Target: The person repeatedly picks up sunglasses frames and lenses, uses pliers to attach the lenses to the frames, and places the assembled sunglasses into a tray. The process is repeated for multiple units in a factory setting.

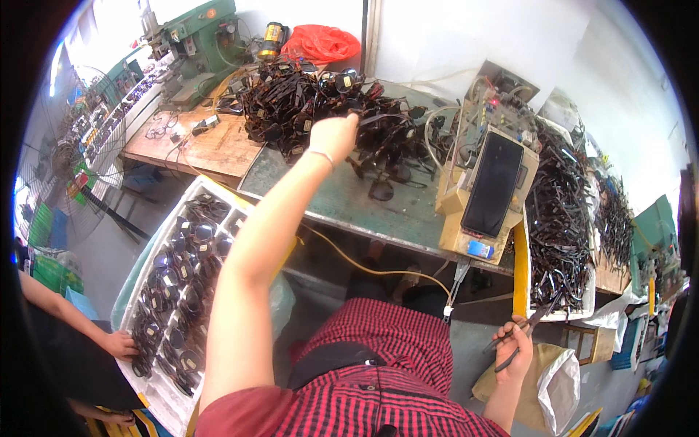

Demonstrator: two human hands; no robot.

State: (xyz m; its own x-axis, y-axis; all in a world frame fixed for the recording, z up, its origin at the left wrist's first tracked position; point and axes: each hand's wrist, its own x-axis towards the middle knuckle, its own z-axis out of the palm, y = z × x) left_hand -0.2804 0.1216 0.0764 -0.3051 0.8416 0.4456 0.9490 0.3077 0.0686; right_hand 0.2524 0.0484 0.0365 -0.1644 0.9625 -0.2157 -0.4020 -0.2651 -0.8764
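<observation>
My left hand reaches over a heap of dark tortoiseshell sunglasses on the green metal tabletop. Its fingers are closed, and a thin dark temple runs out from them to the right; which pair it belongs to is hidden in the heap. Low on the right, my right hand grips dark-handled pliers. Their jaws point up towards a white foam tray piled with loose dark temples. A single lens lies near the heap's front edge.
A small bench machine carries a smartphone. To my left, another person's hand touches a foam box of sunglasses. A yellow hose hangs below the table. A green press stands behind; an open sack sits lower right.
</observation>
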